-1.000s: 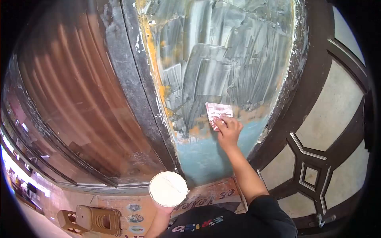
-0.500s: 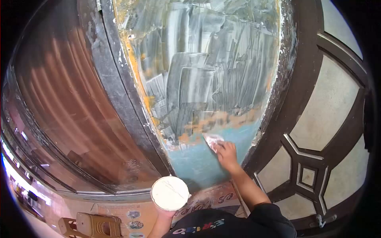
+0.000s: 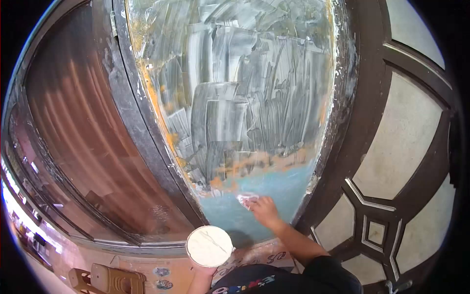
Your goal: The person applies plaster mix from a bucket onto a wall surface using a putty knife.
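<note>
My right hand [image 3: 266, 211] grips a small flat putty scraper [image 3: 246, 200] smeared with white paste. Its blade is at the lower part of the wall panel [image 3: 254, 215], on the blue-green area just below an orange-brown band. Grey-white streaks of paste cover the panel above. Low in the view, my left hand [image 3: 203, 271] supports a round tub [image 3: 209, 246] of creamy white paste from beneath. A line crosses the paste's surface. The tub partly hides the left fingers.
A dark-framed glass pane [image 3: 98, 147] with a brown curtain behind stands at left. On the right is a dark brown door [image 3: 338, 186] with pale panels and a handle [image 3: 399, 286]. Brown plastic stools [image 3: 115, 278] stand at lower left, beside a printed sheet [image 3: 161, 267] on the floor.
My view has tilted up, so the panel appears lower in it. My right hand and the scraper have shifted down and a little left along the panel. The tub stays in my left hand.
</note>
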`<state>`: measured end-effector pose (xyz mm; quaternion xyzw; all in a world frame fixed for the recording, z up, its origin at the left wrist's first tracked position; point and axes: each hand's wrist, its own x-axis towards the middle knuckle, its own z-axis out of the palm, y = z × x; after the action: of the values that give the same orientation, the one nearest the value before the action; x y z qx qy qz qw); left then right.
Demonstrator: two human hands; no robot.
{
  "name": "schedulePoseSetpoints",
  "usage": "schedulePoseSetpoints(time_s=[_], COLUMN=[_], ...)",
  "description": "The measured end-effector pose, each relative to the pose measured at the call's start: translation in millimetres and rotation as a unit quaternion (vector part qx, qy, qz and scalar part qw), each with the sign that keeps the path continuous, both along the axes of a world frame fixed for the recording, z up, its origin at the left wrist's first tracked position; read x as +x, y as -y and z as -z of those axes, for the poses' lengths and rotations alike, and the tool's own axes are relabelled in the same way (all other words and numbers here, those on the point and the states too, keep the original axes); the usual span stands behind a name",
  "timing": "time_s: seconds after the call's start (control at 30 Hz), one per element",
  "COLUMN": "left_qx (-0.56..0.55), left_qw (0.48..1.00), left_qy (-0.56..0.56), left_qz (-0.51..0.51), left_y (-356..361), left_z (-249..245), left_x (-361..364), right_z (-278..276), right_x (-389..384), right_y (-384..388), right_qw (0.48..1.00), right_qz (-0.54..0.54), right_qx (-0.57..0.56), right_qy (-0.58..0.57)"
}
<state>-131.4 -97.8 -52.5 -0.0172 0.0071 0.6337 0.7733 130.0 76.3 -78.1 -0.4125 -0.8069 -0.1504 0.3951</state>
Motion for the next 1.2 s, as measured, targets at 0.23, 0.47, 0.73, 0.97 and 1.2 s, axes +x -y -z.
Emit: schedulePoseSetpoints(time_s=[0.23, 0.47, 0.73, 0.97, 1.2], left_qx=[0.052, 0.032, -0.002, 0.004, 0.004], left_qw=[0.982, 0.991, 0.999, 0.994, 0.997], left_qy=[-0.179, -0.126, 0.041, -0.099, -0.073], left_qz=[-0.027, -0.022, 0.004, -0.044, -0.012], left_y=[-8, -14, -15, -32, -27], left_z=[10, 10, 7, 4, 3], left_x=[35, 84, 89, 104, 120], right_z=[-260, -300, -160, -354, -204], right_x=[84, 84, 108, 143, 91], right_y=[-48, -100, -52, -74, -77], right_qw=[0.941, 0.948, 0.965, 0.925, 0.966], right_qz=[0.021, 0.078, -0.014, 0.08, -0.016], right_qx=[0.329, 0.308, 0.233, 0.37, 0.242], right_qy=[-0.075, 0.036, 0.116, 0.001, 0.09])
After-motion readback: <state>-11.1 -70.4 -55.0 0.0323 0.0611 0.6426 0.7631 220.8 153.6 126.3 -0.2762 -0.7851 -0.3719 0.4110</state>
